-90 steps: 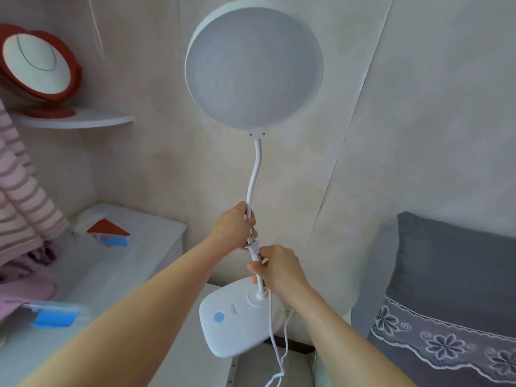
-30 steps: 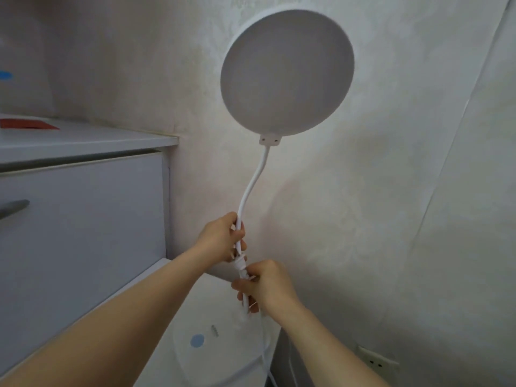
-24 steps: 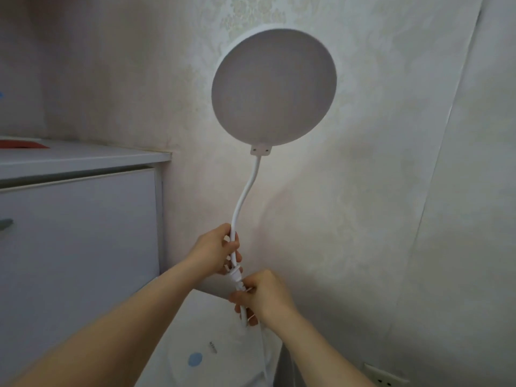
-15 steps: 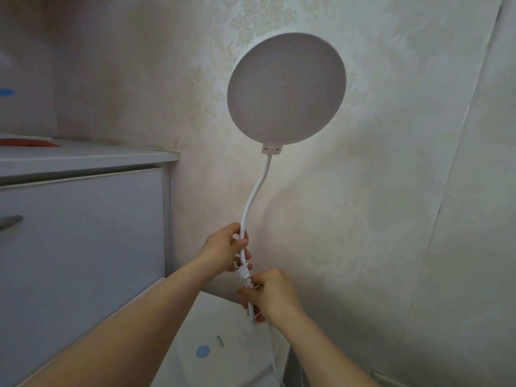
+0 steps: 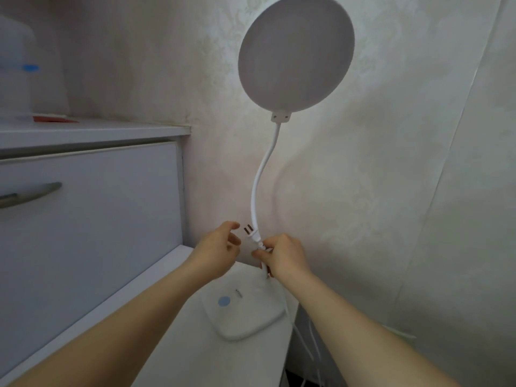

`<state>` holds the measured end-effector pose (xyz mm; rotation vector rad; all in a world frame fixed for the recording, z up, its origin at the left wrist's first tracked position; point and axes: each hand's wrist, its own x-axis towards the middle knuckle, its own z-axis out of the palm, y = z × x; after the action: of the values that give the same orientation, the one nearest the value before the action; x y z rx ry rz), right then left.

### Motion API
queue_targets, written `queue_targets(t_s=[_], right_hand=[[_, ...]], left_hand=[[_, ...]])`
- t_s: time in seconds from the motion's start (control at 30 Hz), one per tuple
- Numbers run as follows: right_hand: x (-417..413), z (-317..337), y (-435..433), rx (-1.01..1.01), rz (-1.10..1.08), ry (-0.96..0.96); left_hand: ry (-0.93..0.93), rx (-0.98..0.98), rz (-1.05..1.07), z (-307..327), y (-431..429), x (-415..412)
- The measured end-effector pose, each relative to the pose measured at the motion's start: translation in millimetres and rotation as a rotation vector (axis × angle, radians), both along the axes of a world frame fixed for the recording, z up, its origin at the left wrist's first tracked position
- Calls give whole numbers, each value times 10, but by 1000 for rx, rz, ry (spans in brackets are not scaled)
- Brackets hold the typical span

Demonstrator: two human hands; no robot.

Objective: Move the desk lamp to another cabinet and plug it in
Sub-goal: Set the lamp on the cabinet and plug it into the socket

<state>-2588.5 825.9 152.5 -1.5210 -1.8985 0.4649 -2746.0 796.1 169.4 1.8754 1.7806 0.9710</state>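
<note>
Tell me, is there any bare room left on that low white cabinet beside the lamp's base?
Yes. The low cabinet top is bare in front of and left of the lamp base, up to the tall drawer front. It is crowded behind the base, where the left hand, right hand, plug and lamp neck meet.

Lamp base (image 5: 242,311) on low white cabinet (image 5: 178,339), apparently flat.

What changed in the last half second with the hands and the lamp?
The left hand let go of the lamp neck and opened, baring the plug. The right hand kept its pinch on the cord just below the plug. The lamp base stayed on the low cabinet.
</note>
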Motion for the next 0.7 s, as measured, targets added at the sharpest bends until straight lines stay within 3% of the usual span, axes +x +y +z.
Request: queue_targets(t_s=[0.2,0.37,0.6,0.7], right_hand=[[-51,2,-133,-2,-57,-31],[44,44,-293,75,-117,-18],[408,-76,-648,84,-110,304],[674,-242,-750,59,-198,300]], left_hand=[[338,-236,-131,-301,-441,-58],[376,-186,-173,-385,-568,21],[366,-158,-179,-443,-617,-34],[406,-128,-176,-482,-648,6]])
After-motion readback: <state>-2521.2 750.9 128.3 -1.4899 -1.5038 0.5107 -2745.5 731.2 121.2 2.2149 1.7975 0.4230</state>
